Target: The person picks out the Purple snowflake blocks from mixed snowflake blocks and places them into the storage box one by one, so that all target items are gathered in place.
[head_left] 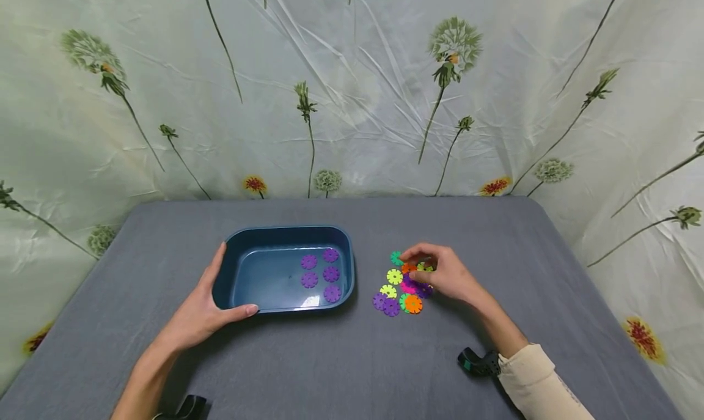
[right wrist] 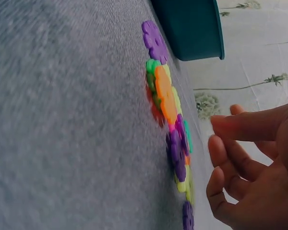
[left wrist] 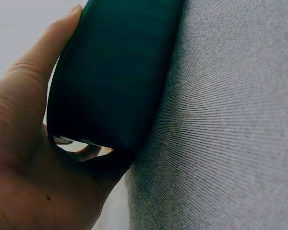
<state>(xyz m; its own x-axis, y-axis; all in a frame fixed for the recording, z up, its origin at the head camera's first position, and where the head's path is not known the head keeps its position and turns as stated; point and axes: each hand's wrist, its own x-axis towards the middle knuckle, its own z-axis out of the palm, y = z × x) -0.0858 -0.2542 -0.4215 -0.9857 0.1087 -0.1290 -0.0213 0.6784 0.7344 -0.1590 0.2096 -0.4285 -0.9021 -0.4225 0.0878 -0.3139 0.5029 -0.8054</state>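
My left hand (head_left: 200, 307) grips the left end of a blue plastic tray (head_left: 242, 308), its thumb along the near rim and fingers at the far left corner. In the left wrist view the hand (left wrist: 43, 158) wraps round the tray's end wall (left wrist: 115, 72). Several purple notched discs (head_left: 332, 274) lie flat at the tray's right side. My right hand (head_left: 442, 270) hovers over a loose pile of notched discs, among them an orange one (head_left: 414, 304) and a yellow one (head_left: 394, 277). In the right wrist view its fingers (right wrist: 230, 167) are bent, with nothing visible between them.
A grey cloth covers the table (head_left: 330, 365). Behind it hangs a pale curtain (head_left: 363, 102) printed with dandelions. Black straps with small devices (head_left: 478, 362) sit at both wrists. Two purple discs (head_left: 391, 307) lie at the pile's near left edge.
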